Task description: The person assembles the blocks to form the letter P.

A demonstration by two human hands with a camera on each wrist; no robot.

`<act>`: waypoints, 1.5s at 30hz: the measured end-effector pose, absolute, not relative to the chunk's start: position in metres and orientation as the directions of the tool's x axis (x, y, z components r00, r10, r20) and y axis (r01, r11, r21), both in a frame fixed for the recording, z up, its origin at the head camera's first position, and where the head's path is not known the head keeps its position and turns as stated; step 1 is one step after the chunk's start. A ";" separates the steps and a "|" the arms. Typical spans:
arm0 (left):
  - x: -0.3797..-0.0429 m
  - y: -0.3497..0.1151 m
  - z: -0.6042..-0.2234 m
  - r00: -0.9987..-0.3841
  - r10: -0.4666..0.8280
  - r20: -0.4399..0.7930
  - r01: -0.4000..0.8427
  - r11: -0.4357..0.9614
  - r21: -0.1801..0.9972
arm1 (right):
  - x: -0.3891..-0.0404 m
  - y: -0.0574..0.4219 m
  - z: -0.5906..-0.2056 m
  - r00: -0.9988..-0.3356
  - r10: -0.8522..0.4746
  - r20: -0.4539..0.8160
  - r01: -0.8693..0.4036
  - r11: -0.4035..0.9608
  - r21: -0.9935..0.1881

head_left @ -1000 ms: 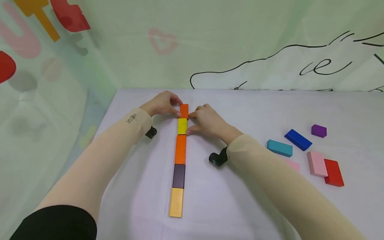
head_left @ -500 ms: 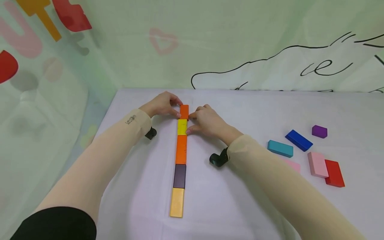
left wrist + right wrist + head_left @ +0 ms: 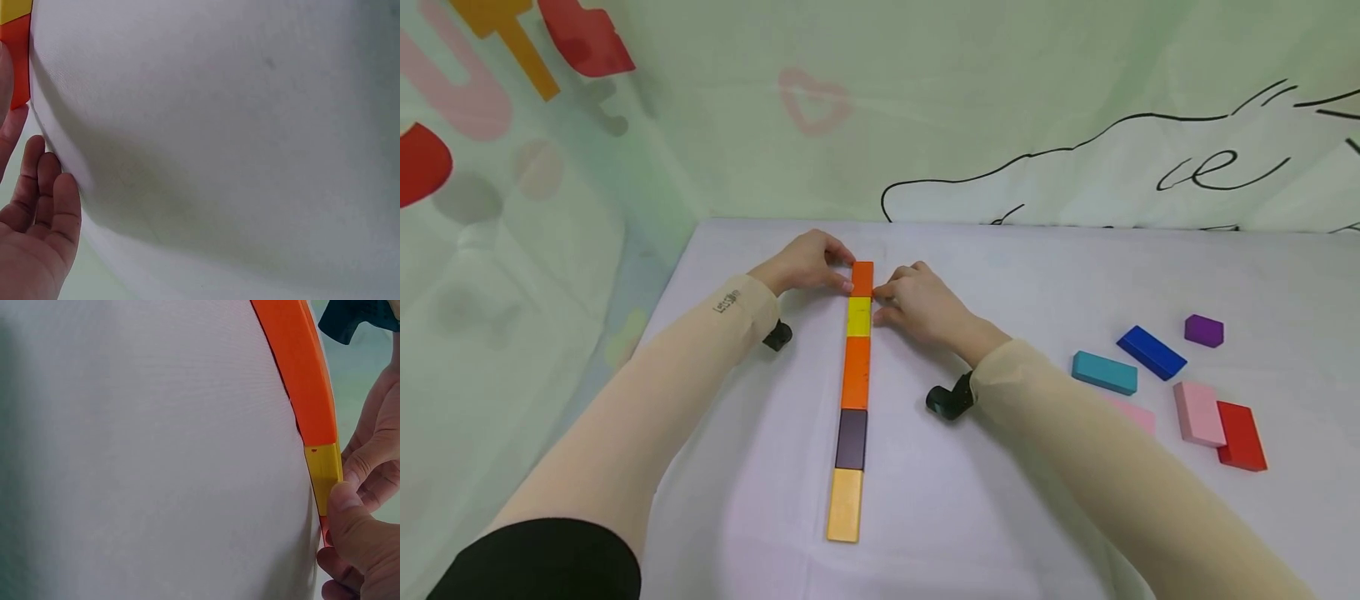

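Note:
A straight row of wooden blocks runs away from me in the head view: a tan block (image 3: 846,506), a dark purple-grey block (image 3: 851,439), a long orange block (image 3: 856,372), a yellow block (image 3: 859,317) and a small orange block (image 3: 862,279) at the far end. My left hand (image 3: 805,260) holds that small orange block, index finger at its far end and thumb on its left side. From the right, my right hand (image 3: 925,304) has a fingertip at the small orange block's side; its thumb lies beside the yellow block, overlapping it in the right wrist view.
On the right of the white-covered table (image 3: 985,517) lie loose blocks: teal (image 3: 1105,372), blue (image 3: 1152,352), purple (image 3: 1204,331), upright pink (image 3: 1199,414), red (image 3: 1242,436) and another pink one (image 3: 1135,412) partly behind my right sleeve. A printed cloth (image 3: 715,125) hangs behind.
My right thumb has shifted slightly off the yellow block's side, up toward the index finger. The left hand keeps its place, and the row stays in line; the head view has shifted a little.

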State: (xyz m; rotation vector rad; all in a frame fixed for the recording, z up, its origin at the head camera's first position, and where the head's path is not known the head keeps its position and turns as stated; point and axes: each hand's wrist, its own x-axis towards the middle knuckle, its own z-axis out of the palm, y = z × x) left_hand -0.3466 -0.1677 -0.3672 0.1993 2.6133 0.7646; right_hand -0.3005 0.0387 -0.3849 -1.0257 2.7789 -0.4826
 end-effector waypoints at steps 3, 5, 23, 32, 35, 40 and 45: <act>-0.347 -0.167 -0.367 -0.907 0.246 -0.341 0.025 0.841 0.540 | -0.300 0.039 -0.385 -0.757 -0.653 -0.017 -0.610 0.716 -0.340; -0.347 -0.167 -0.367 -0.907 0.248 -0.339 0.028 0.841 0.540 | -0.300 0.040 -0.385 -0.758 -0.652 -0.015 -0.609 0.717 -0.339; -0.347 -0.158 -0.363 -0.905 0.257 -0.339 0.031 0.834 0.551 | -0.296 0.049 -0.381 -0.776 -0.631 -0.014 -0.583 0.725 -0.367; -0.344 -0.154 -0.359 -0.901 0.273 -0.336 0.055 0.842 0.536 | -0.295 0.052 -0.381 -0.769 -0.639 0.011 -0.603 0.720 -0.343; -0.343 -0.154 -0.358 -0.901 0.272 -0.338 0.050 0.839 0.542 | -0.295 0.052 -0.380 -0.768 -0.640 0.009 -0.603 0.718 -0.349; -0.341 -0.157 -0.357 -0.906 0.275 -0.323 0.063 0.840 0.539 | -0.295 0.053 -0.380 -0.769 -0.640 0.006 -0.600 0.717 -0.355; -0.336 -0.169 -0.360 -0.917 0.222 -0.333 0.010 0.845 0.535 | -0.292 0.052 -0.381 -0.773 -0.634 -0.007 -0.584 0.716 -0.381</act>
